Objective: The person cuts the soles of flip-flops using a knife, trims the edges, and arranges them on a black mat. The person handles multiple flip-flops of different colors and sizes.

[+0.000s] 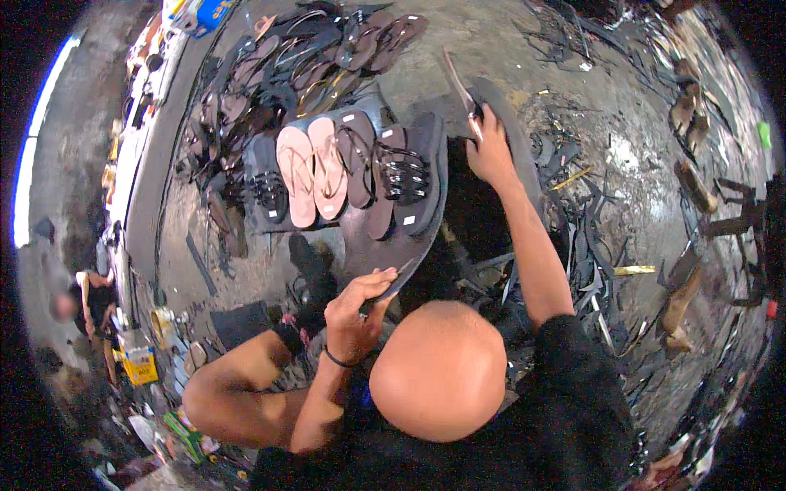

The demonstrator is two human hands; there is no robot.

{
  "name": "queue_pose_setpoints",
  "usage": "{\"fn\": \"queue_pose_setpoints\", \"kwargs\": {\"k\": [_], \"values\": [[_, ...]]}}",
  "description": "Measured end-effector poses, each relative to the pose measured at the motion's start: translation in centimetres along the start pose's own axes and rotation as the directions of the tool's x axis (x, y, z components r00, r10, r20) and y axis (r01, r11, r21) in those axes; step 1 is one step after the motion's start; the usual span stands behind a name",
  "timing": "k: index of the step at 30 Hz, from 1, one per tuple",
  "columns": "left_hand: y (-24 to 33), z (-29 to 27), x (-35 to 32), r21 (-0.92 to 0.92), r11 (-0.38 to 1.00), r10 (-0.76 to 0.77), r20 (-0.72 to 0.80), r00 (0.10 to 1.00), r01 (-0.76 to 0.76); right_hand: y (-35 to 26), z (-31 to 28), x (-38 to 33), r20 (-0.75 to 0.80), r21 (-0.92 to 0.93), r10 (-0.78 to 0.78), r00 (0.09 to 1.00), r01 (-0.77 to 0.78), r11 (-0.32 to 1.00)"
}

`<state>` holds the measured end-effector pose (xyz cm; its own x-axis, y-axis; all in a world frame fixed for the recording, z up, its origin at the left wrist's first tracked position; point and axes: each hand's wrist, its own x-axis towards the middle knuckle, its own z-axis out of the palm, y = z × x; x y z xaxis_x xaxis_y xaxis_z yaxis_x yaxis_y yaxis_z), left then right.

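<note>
My right hand (490, 154) is stretched forward and closed around the handle of a long knife (458, 82), whose blade points away over a dark rubber sheet (512, 135). My left hand (354, 315) is close to my body, gripping the near edge of a second large dark rubber sheet (368, 250), with a thin dark tool (399, 272) poking out from its fingers. Finished flip-flops lie on that sheet: a pink pair (313, 172) and several brown and black ones (401, 176).
A heap of dark flip-flops (311, 57) lies at the back. Black rubber offcuts (589, 237) litter the grey floor on the right, with brown wooden pieces (692, 184) beyond. Another person (86, 303) sits far left near a yellow container (141, 365).
</note>
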<state>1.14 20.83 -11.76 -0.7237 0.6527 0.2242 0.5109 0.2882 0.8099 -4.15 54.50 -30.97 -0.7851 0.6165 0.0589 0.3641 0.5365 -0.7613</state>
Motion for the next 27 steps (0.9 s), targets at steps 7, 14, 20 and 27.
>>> {"fn": "queue_pose_setpoints", "kwargs": {"k": [7, 14, 20, 27], "values": [[-2.4, -3.9, -9.2, 0.202, 0.969, -0.218, 0.408, 0.887, 0.145, 1.0, 2.6, -4.3, -0.100, -0.184, -0.016, 0.995, -0.003, 0.983], [-3.7, -1.5, -18.8, -0.108, 0.647, -0.756, -0.213, 0.619, 0.755, 5.7, 0.2, 6.8, 0.011, -0.247, 0.258, 0.966, -0.247, 0.937], [-6.6, 0.3, -19.8, -0.623, 0.395, -0.914, -0.344, 0.217, 0.676, -7.3, 11.3, 1.5, 0.311, 0.215, 0.128, 0.942, -0.201, 0.956], [-8.2, -5.5, -14.9, -0.516, 0.072, -0.990, -0.141, -0.002, 0.854, -11.6, 14.4, 2.7, 0.369, 0.441, 0.033, 0.929, -0.206, 0.873]]}}
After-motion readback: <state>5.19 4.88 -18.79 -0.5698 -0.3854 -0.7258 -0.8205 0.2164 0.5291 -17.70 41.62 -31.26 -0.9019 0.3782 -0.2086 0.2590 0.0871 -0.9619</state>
